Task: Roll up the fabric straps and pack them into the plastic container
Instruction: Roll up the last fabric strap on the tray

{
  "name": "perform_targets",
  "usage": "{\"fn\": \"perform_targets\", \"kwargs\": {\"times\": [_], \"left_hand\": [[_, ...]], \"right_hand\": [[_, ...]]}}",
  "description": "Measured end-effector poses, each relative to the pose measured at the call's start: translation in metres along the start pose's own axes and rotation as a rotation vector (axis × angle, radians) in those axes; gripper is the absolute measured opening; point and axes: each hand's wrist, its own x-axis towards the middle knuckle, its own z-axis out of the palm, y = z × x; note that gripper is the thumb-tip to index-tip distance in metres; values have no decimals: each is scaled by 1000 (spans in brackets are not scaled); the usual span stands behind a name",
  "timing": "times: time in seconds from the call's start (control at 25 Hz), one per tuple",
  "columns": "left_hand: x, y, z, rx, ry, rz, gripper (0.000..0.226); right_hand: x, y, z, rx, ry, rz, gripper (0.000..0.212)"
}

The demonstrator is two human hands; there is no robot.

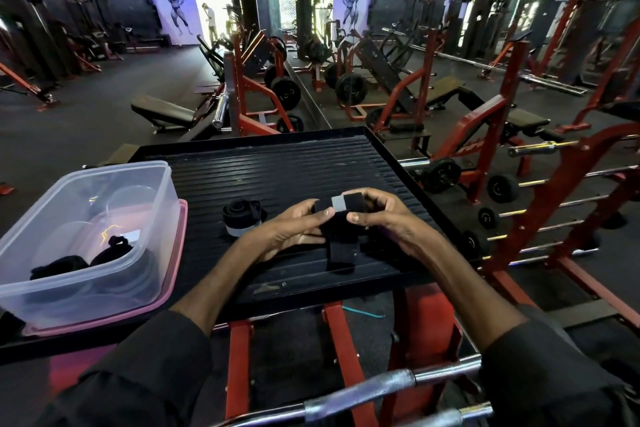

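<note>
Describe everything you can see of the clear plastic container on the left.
The plastic container is a clear, rounded rectangular tub, open-topped and upright. It sits on what looks like its pink lid, at the left side of the black ribbed platform. Dark rolled straps lie in its near end, one beside a pale tab.

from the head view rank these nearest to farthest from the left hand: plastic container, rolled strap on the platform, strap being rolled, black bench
1. Strap being rolled: held in the left hand itself.
2. Rolled strap: on the platform, just left of the hand.
3. Plastic container: further left, at the platform's edge.
4. Black bench: on the floor, far beyond the platform.
</note>
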Motion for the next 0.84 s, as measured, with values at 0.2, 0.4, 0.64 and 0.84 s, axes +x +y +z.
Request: {"fn": "perform_targets", "kwargs": {"times": [0.2, 0.4, 0.64, 0.84], "left_hand": [[0, -11, 5, 292, 216, 269, 52], [-10, -6, 9, 555, 319, 480, 54], [-9, -1, 10, 434, 269, 432, 60], [-7, 0, 5, 61, 58, 84, 45]], "right_hand": [[1, -4, 1, 46, -44, 22, 60], [4, -5, -2, 282, -121, 233, 48], [5, -5, 7, 134, -54, 237, 32], [8, 1, 9, 234, 34, 124, 59]]}}
